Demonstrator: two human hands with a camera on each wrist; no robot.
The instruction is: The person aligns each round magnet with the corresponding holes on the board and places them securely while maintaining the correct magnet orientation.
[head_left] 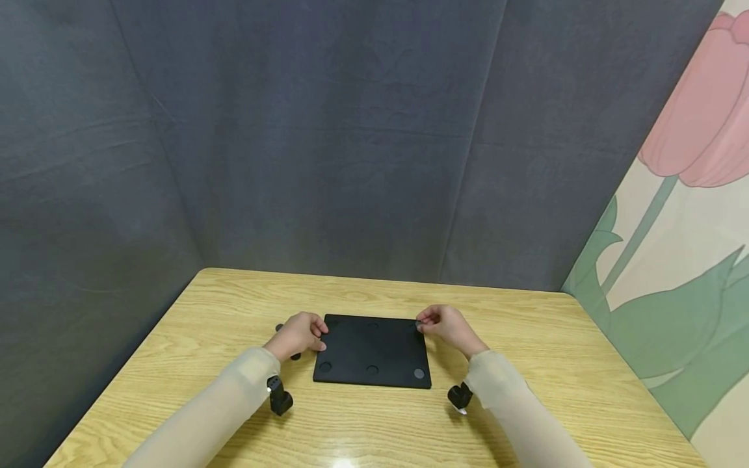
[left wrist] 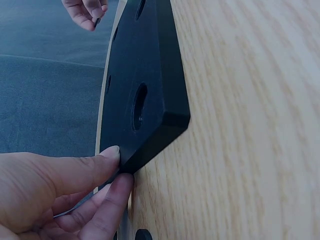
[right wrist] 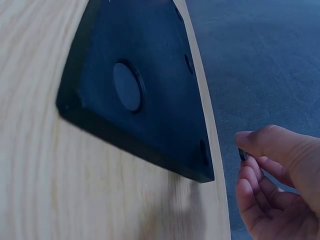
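Note:
A flat black board (head_left: 374, 348) with several round recesses lies on the table. My left hand (head_left: 298, 334) pinches the board's left edge, thumb on the top face and a finger against the side. Over the far right corner, my right hand (head_left: 449, 330) holds a small dark disc (right wrist: 242, 154) between thumb and fingertips, raised above the board. One grey disc (right wrist: 126, 87) sits in the near right recess. In the left wrist view the near left recess (left wrist: 139, 107) holds no disc.
Small dark discs (head_left: 296, 356) lie on the wooden table (head_left: 363, 429) to the left of the board, partly hidden by my left hand. A dark grey curtain (head_left: 328, 162) hangs behind the table. At the right stands a wall with a painted tulip (head_left: 696, 117).

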